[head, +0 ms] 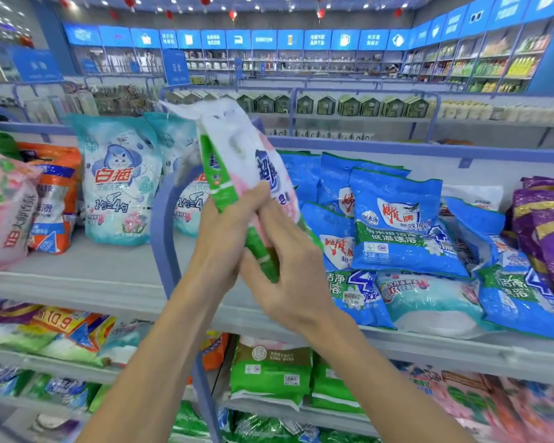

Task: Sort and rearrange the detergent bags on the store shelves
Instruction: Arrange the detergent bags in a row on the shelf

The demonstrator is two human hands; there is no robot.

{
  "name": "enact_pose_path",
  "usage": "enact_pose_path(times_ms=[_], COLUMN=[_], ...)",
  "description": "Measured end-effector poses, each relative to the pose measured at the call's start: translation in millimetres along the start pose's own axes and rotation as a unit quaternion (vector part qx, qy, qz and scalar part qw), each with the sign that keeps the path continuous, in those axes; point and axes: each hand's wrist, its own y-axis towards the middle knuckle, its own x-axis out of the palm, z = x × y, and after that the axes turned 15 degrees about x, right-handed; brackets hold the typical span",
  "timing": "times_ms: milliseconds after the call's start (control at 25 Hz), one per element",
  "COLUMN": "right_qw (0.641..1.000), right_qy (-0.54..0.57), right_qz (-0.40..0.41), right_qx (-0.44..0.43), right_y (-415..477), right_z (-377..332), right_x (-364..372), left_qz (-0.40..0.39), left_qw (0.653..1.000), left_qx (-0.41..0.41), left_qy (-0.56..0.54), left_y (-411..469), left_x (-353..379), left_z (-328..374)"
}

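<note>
Several grey shelf tiers (87, 276) are running across the lower half of the frame, split at centre by a blue divider post (162, 231). Behind them, across the upper frame, wall shelving (301, 63) is lining the room under a band of blue signs (263, 39). Red lanterns (233, 15) are hanging from the ceiling.

Top tier, left of the post: teal bags (115, 180) with a cat logo are standing upright. An orange bag (56, 193) is standing beside them, and a pink bag (4, 206) is leaning at the left edge. Right of the post, blue bags (397, 219) are lying piled and overlapping, with purple bags (547, 225) at the right edge. On the tier below, lower centre, green bags (269, 375) are lying flat.

Frame centre: the detergent bag (237, 155) — white, green and pink — is being held up in front of the post, off the shelf, its top tilting toward upper left. Left hand (224, 231) is gripping its lower part, fingers curled round the green edge. Right hand (288, 273) is clamping the bottom end from the right, thumb on the green strip. One bag or two held together — cannot tell.
</note>
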Motion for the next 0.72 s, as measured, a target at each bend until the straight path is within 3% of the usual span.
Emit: enact_pose_path(times_ms=[80, 160, 240, 320, 360, 560, 720], right_qw=[1.000, 0.988, 0.941, 0.862, 0.843, 0.861, 0.867], right_qy=[-0.014, 0.004, 0.146, 0.337, 0.376, 0.369, 0.338], right_qz=[-0.019, 0.021, -0.023, -0.099, -0.094, -0.014, -0.024], right_qx=[0.004, 0.150, 0.304, 0.365, 0.374, 0.350, 0.365], right_y=[2, -4, -19, -40, -50, -103, -167], right_z=[12, 22, 26, 27, 28, 45, 71], right_x=[-26, -56, -81, -95, -100, -132, -168], left_qz=[-0.008, -0.034, -0.062, -0.075, -0.077, -0.095, -0.173], left_qw=[0.995, 0.985, 0.973, 0.963, 0.958, 0.963, 0.957], left_qx=[-0.066, -0.110, -0.147, -0.183, -0.197, -0.226, -0.231], left_qy=[-0.077, -0.126, -0.164, -0.184, -0.194, -0.115, 0.002], left_y=[2, -9, -25, -45, -54, -112, -198], left_x=[-16, -26, -28, -22, -18, 5, 15], left_z=[3, 9, 13, 12, 9, -11, -32])
